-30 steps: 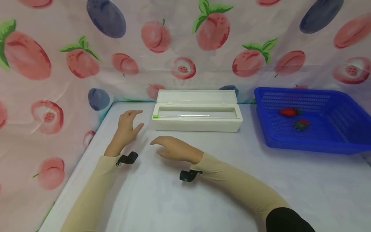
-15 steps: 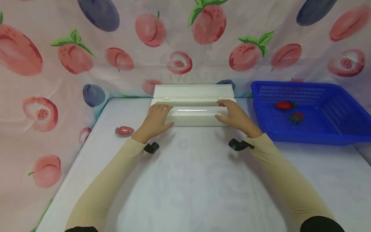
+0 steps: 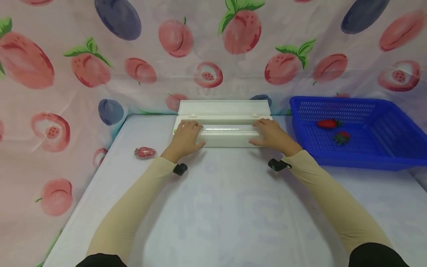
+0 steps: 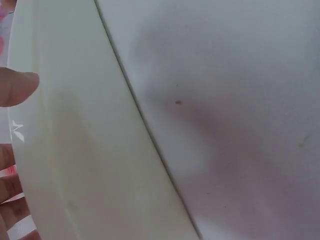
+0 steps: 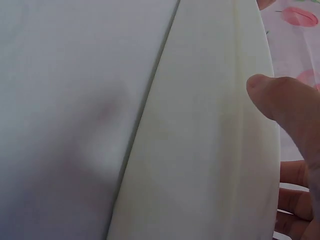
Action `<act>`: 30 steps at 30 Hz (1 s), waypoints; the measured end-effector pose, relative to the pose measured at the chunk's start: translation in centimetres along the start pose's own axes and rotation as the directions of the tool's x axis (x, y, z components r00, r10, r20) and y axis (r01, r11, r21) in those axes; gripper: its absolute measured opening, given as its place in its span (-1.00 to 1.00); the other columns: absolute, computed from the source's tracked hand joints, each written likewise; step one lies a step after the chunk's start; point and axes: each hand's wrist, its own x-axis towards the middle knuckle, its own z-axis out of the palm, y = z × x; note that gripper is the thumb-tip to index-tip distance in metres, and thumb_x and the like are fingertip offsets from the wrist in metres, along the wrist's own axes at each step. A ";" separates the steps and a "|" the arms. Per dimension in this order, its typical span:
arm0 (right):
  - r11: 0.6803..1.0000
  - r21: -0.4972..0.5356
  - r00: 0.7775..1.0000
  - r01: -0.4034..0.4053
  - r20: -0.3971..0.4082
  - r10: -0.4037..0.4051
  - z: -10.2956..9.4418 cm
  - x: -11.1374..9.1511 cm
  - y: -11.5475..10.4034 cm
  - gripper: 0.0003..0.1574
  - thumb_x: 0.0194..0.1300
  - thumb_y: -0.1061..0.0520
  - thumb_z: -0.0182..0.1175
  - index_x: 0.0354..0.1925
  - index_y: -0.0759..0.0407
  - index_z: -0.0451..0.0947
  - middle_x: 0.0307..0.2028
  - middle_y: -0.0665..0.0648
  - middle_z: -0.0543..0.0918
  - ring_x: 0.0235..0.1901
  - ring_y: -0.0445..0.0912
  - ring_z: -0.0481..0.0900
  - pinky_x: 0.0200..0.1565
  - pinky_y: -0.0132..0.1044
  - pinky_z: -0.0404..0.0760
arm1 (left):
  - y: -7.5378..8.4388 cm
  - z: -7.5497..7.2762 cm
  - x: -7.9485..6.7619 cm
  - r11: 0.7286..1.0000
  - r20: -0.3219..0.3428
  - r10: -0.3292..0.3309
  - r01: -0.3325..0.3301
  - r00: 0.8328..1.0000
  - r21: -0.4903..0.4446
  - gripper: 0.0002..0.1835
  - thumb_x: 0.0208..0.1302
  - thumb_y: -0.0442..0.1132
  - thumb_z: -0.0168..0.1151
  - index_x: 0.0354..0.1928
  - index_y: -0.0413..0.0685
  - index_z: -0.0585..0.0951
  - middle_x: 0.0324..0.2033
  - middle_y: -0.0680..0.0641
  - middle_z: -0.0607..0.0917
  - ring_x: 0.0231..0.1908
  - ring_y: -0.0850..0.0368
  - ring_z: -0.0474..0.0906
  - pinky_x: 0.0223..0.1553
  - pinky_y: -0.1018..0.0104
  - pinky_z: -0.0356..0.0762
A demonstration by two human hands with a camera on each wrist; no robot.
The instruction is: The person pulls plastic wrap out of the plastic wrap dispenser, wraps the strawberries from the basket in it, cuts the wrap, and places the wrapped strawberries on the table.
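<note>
A long white cling film box [image 3: 227, 141] stands at the back of the table with its lid [image 3: 225, 107] raised. Clear film [image 3: 228, 128] shines in its slot. My left hand [image 3: 185, 138] grips the box near its left end, fingers over the top and thumb [image 4: 20, 85] at the front wall. My right hand [image 3: 274, 136] grips near the right end in the same way, its thumb [image 5: 275, 95] over the front wall in the right wrist view. Most fingertips are hidden behind the rim. A film-wrapped strawberry [image 3: 145, 152] lies left of my left wrist.
At the right stands a blue plastic basket [image 3: 353, 163] with two strawberries inside, one lying on its side [image 3: 327, 124] and one leafy end up [image 3: 341, 138]. A fruit-print cloth [image 3: 140, 89] hangs behind and left of the white table [image 3: 220, 207].
Both hands have moved to the box, the right one far to the right. The wrapped strawberry, previously out of sight, now lies on the table at the left. The box has hardly moved.
</note>
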 end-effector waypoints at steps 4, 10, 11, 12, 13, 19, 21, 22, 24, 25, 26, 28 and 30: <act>1.000 -0.012 1.000 -0.003 0.010 0.003 -0.2 0.1 0.0 -0.17 0.09 -0.14 0.31 0.13 0.41 0.39 0.09 0.41 0.51 0.15 0.24 0.41 0.17 0.23 0.25 | 0.0 -0.2 0.3 1.000 -0.002 0.002 -0.002 1.000 0.013 -0.39 0.16 0.08 0.21 0.16 -0.15 0.46 0.11 -0.17 0.53 0.17 -0.07 0.41 0.29 -0.04 0.15; 1.000 -0.012 0.999 -0.010 0.042 0.010 -0.7 0.6 0.0 -0.21 0.16 -0.15 0.26 0.12 0.41 0.40 0.05 0.40 0.55 0.06 0.23 0.50 0.14 0.15 0.36 | -0.6 -1.2 1.5 0.999 0.061 -0.030 0.032 0.998 -0.028 -0.42 0.15 0.14 0.19 0.12 -0.08 0.52 0.08 -0.12 0.60 0.11 -0.07 0.50 0.18 -0.08 0.29; 1.000 0.002 0.999 -0.019 0.049 0.019 -0.7 0.7 0.1 -0.23 0.18 -0.15 0.25 0.12 0.40 0.40 0.06 0.39 0.55 0.06 0.22 0.51 0.15 0.13 0.38 | -0.7 -1.4 1.7 0.999 0.077 -0.034 0.037 0.996 -0.038 -0.42 0.16 0.16 0.17 0.11 -0.07 0.54 0.07 -0.11 0.61 0.09 -0.06 0.52 0.15 -0.08 0.32; 0.999 0.017 0.998 -0.031 0.059 0.030 -0.8 0.8 0.2 -0.24 0.20 -0.15 0.23 0.13 0.39 0.40 0.06 0.38 0.56 0.05 0.21 0.52 0.15 0.10 0.40 | -0.8 -1.6 1.9 0.998 0.092 -0.035 0.038 0.995 -0.039 -0.43 0.18 0.18 0.15 0.10 -0.05 0.55 0.06 -0.09 0.63 0.07 -0.05 0.54 0.11 -0.06 0.36; 0.998 0.039 0.997 -0.048 0.069 0.045 -0.9 0.9 0.3 -0.25 0.22 -0.16 0.20 0.14 0.38 0.39 0.07 0.38 0.56 0.07 0.21 0.52 0.16 0.08 0.40 | -0.9 -1.8 2.1 0.998 0.109 -0.038 0.042 0.993 -0.036 -0.43 0.20 0.19 0.12 0.10 -0.03 0.56 0.05 -0.08 0.64 0.06 -0.04 0.55 0.07 -0.04 0.40; 0.987 0.127 0.991 -0.095 0.109 0.081 -0.7 1.5 0.9 -0.35 0.34 -0.12 0.08 0.15 0.35 0.38 0.11 0.35 0.54 0.13 0.19 0.49 0.20 0.05 0.39 | -1.2 -2.6 3.0 0.998 0.182 -0.041 0.048 0.982 -0.034 -0.43 0.26 0.23 0.00 0.09 0.00 0.59 0.03 -0.04 0.66 0.03 -0.05 0.58 -0.04 0.03 0.52; 0.988 0.129 0.991 -0.090 0.107 0.076 -0.5 1.6 1.1 -0.40 0.35 -0.08 0.07 0.14 0.35 0.39 0.10 0.35 0.55 0.11 0.19 0.50 0.19 0.05 0.40 | -1.3 -2.5 3.1 0.997 0.193 -0.037 0.049 0.980 -0.057 -0.44 0.26 0.22 0.01 0.09 -0.02 0.59 0.03 -0.05 0.66 0.03 -0.06 0.57 -0.01 0.03 0.51; 0.987 0.133 0.992 -0.088 0.104 0.074 -0.4 1.7 1.2 -0.43 0.35 -0.05 0.07 0.12 0.36 0.40 0.08 0.36 0.56 0.11 0.19 0.51 0.18 0.05 0.41 | -1.5 -2.5 3.2 0.995 0.193 -0.040 0.056 0.980 -0.077 -0.45 0.27 0.20 0.02 0.08 -0.02 0.59 0.03 -0.05 0.66 0.03 -0.05 0.57 0.00 0.03 0.50; 0.985 0.146 0.992 -0.091 0.098 0.077 -0.3 2.0 1.3 -0.47 0.35 -0.01 0.08 0.11 0.35 0.42 0.07 0.35 0.57 0.10 0.18 0.51 0.17 0.04 0.42 | -1.9 -2.3 3.3 0.988 0.180 -0.053 0.078 0.982 -0.133 -0.52 0.27 0.12 0.05 0.05 -0.04 0.61 0.00 -0.07 0.67 0.02 -0.04 0.58 0.02 0.04 0.49; 0.984 0.154 0.993 -0.092 0.094 0.078 -0.2 2.1 1.4 -0.50 0.35 0.02 0.09 0.09 0.35 0.43 0.05 0.35 0.58 0.09 0.18 0.52 0.16 0.04 0.43 | -2.1 -2.2 3.3 0.983 0.167 -0.058 0.086 0.984 -0.164 -0.56 0.27 0.06 0.06 0.03 -0.06 0.62 -0.01 -0.09 0.67 0.01 -0.04 0.58 0.03 0.05 0.49; 0.983 0.158 0.992 -0.095 0.092 0.081 -0.2 2.2 1.4 -0.52 0.34 0.03 0.09 0.08 0.35 0.44 0.04 0.35 0.59 0.08 0.17 0.53 0.15 0.04 0.44 | -2.3 -2.1 3.2 0.978 0.151 -0.063 0.091 0.987 -0.189 -0.60 0.28 0.01 0.07 0.00 -0.07 0.63 -0.03 -0.09 0.68 -0.01 -0.03 0.59 0.04 0.06 0.49; 0.979 0.171 0.992 -0.108 0.087 0.095 -0.3 2.3 1.5 -0.56 0.33 0.07 0.12 0.05 0.34 0.47 0.01 0.34 0.60 0.06 0.16 0.54 0.13 0.03 0.46 | -2.6 -1.8 3.1 0.969 0.108 -0.073 0.097 0.991 -0.228 -0.68 0.28 -0.09 0.08 -0.05 -0.07 0.65 -0.09 -0.09 0.70 -0.06 0.00 0.61 0.02 0.08 0.50; 0.979 0.172 0.992 -0.112 0.076 0.100 -0.4 2.4 1.6 -0.61 0.31 0.11 0.13 0.01 0.34 0.50 -0.02 0.33 0.62 0.03 0.16 0.56 0.11 0.03 0.47 | -2.8 -1.5 2.9 0.969 0.067 -0.075 0.089 0.995 -0.231 -0.72 0.29 -0.15 0.09 -0.09 -0.08 0.67 -0.13 -0.08 0.72 -0.11 0.01 0.62 0.00 0.10 0.51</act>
